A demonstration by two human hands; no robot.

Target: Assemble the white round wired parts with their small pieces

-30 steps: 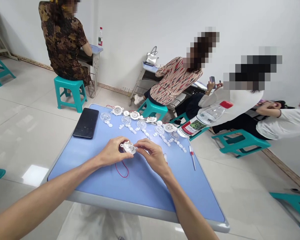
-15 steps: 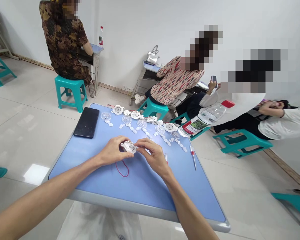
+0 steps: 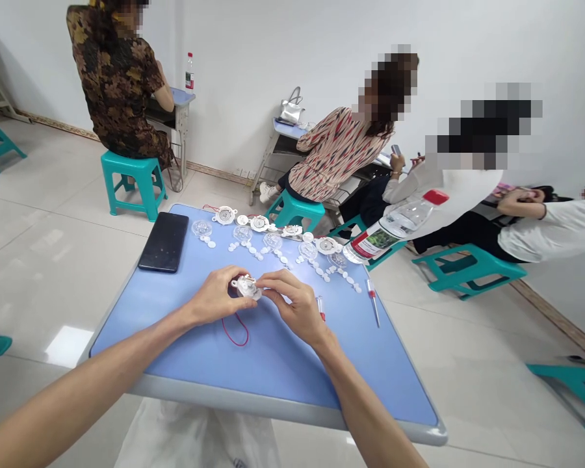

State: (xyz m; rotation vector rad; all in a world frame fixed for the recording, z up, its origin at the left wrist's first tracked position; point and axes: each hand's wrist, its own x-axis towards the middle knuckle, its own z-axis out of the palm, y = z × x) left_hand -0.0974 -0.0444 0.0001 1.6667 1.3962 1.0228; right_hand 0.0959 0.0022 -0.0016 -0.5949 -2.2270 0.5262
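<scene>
The right grip (image 3: 295,304) has edged inward on the white piece (image 3: 247,287).

White casing (image 3: 248,288), small and rounded: upper side open, inner parts exposed, ring-shaped lug at left edge. Held tilted in the left hand (image 3: 219,296) over the desk (image 3: 283,370). Red cord (image 3: 236,345) curves below; its attachment is hidden.
</scene>
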